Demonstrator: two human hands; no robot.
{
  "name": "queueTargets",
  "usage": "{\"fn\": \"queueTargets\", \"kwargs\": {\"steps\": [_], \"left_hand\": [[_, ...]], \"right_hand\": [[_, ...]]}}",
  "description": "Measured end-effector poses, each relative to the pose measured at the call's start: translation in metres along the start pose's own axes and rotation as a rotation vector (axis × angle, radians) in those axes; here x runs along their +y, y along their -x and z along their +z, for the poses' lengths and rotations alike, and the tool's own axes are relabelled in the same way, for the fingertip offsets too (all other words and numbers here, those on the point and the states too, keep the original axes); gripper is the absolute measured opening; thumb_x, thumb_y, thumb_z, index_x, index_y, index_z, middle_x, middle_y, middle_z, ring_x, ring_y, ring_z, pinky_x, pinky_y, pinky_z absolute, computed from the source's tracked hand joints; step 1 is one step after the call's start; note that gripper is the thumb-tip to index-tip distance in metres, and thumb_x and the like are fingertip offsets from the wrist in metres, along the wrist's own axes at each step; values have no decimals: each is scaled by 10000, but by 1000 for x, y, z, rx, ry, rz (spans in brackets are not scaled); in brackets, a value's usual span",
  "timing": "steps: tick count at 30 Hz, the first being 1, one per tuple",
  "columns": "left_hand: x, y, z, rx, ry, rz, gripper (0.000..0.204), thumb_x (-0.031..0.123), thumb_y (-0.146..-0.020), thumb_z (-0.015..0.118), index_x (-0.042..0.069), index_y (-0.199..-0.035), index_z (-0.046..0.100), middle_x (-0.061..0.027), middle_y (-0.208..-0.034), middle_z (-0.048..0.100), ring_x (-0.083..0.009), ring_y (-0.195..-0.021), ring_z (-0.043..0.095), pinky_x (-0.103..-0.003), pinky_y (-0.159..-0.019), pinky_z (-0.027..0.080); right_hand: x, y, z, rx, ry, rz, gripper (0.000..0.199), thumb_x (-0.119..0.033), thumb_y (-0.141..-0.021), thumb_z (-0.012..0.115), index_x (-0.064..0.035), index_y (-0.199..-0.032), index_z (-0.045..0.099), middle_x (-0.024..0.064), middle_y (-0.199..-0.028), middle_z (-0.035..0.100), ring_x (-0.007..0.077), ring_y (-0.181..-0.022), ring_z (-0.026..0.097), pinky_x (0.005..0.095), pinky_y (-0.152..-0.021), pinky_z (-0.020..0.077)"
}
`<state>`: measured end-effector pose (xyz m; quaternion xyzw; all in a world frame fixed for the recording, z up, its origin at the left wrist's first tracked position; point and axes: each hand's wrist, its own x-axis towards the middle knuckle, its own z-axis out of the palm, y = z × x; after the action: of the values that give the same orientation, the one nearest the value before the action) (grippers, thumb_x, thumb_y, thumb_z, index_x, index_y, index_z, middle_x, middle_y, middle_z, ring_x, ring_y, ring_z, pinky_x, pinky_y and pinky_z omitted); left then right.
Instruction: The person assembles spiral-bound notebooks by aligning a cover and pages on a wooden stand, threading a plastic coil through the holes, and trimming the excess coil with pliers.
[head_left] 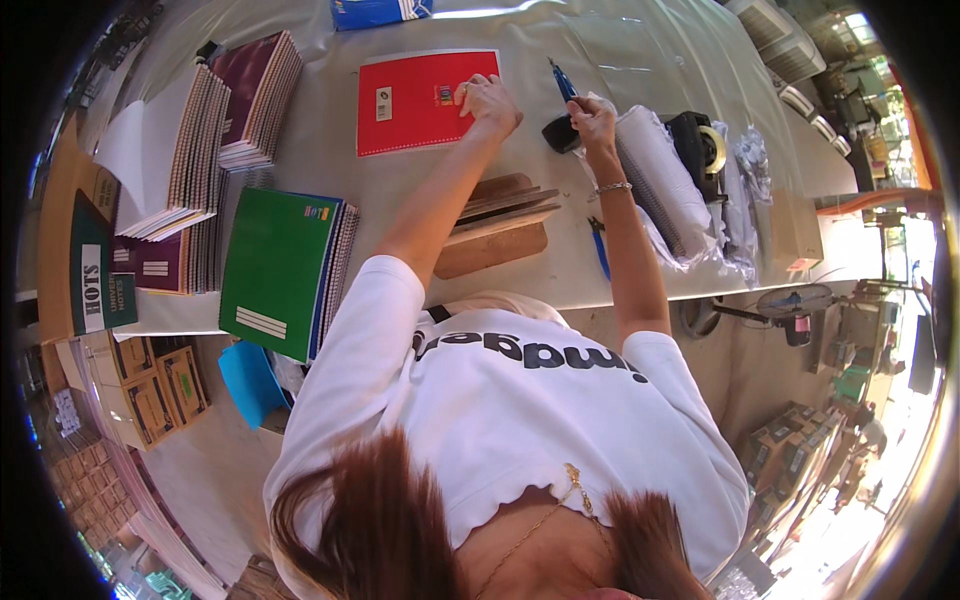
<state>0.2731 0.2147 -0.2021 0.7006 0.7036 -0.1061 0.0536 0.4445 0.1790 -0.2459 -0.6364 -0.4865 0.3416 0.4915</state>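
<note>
A red spiral notebook (405, 105) lies closed on the pale covered table, its row of binding holes or coil along the near edge. My left hand (490, 105) rests on the right part of its cover, fingers bent and touching it, gripping nothing. To the right of the notebook, my right hand (595, 122) is closed round a slim blue tool (562, 82) with a narrow dark tip pointing away from me; its exact kind is unclear. Beside that hand sits a dark rounded object (560, 133). A second blue-handled tool (600, 246) lies near the table edge, by my right forearm.
Stacked spiral notebooks (195, 150), a maroon pile (262, 95) and green notebooks (285, 265) stand at left, beside an open carton (85, 235). Wooden pieces (495, 235) lie between my arms. Plastic-wrapped bundles (665, 185) and a tape dispenser (700, 150) are at right; a blue pack (380, 12) is far back.
</note>
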Motion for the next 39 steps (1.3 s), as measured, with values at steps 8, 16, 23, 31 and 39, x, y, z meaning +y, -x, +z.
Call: {"fn": "queueTargets", "kwargs": {"steps": [8, 16, 23, 31, 39], "left_hand": [[-36, 1, -9, 29, 262, 121, 644, 476, -758, 543, 30, -1222, 520, -212, -1211, 544, -343, -1140, 551, -451, -929, 442], [-45, -20, 1, -10, 481, 120, 651, 454, -784, 492, 15, -1264, 502, -196, -1241, 539, -327, -1210, 494, -450, -966, 405], [-50, -11, 9, 162, 469, 291, 403, 256, -867, 466, 70, -1219, 530, -238, -1137, 595, -399, -1031, 604, -489, -868, 492], [-139, -1, -25, 344, 923, 254, 317, 184, -874, 418, 90, -1073, 645, -169, -939, 668, -278, -806, 654, -382, -760, 507], [-265, 11, -117, 289, 717, 416, 543, 263, -871, 536, 167, -1389, 405, -144, -1088, 606, -180, -964, 582, -334, -849, 458]], "right_hand": [[-31, 21, -1, -16, -25, -18, 211, -158, -867, 684, 2, -1005, 691, -17, -753, 605, 54, -630, 512, 206, -585, 436], [-27, 28, 12, -47, -31, -50, 193, -122, -861, 662, 12, -998, 690, -17, -731, 605, 58, -646, 498, 225, -597, 408], [-18, 17, 14, -53, 46, -56, 219, -149, -856, 676, 2, -1014, 688, 6, -755, 631, 73, -664, 542, 229, -619, 443], [-55, 16, 54, -87, 181, -214, 188, -129, -823, 670, -24, -976, 700, 137, -835, 705, 216, -756, 673, 316, -710, 502], [-109, 14, 102, -29, 378, -739, 358, -132, -796, 687, -67, -1143, 627, 165, -1061, 637, 323, -1025, 584, 449, -866, 447]]}}
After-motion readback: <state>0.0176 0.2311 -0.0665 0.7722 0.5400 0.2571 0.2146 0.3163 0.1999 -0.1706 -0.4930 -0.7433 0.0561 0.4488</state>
